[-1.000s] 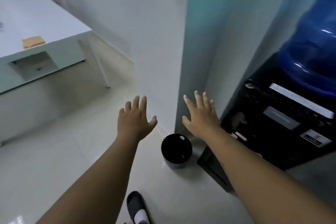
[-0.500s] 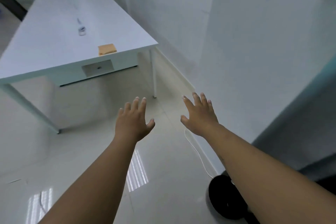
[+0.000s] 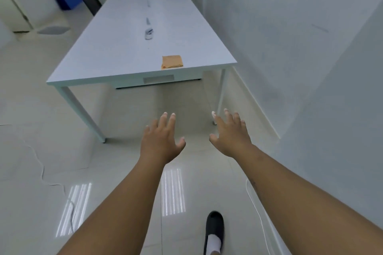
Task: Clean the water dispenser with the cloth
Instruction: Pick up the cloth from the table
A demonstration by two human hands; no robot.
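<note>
Orange cloth [image 3: 172,62] is lying folded near the front edge of the long white table [image 3: 116,47], up at 12 o'clock from my hands. My left hand [image 3: 160,141] and right hand [image 3: 232,136] are reaching out side by side, fingers spread wide, holding nothing. My black shoe [image 3: 214,225] is stepping at 6 o'clock.

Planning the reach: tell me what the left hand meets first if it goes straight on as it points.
Probably nothing soon: the left hand points across bare floor toward the table, likely its near edge below the cloth. Depth is unclear.
</note>
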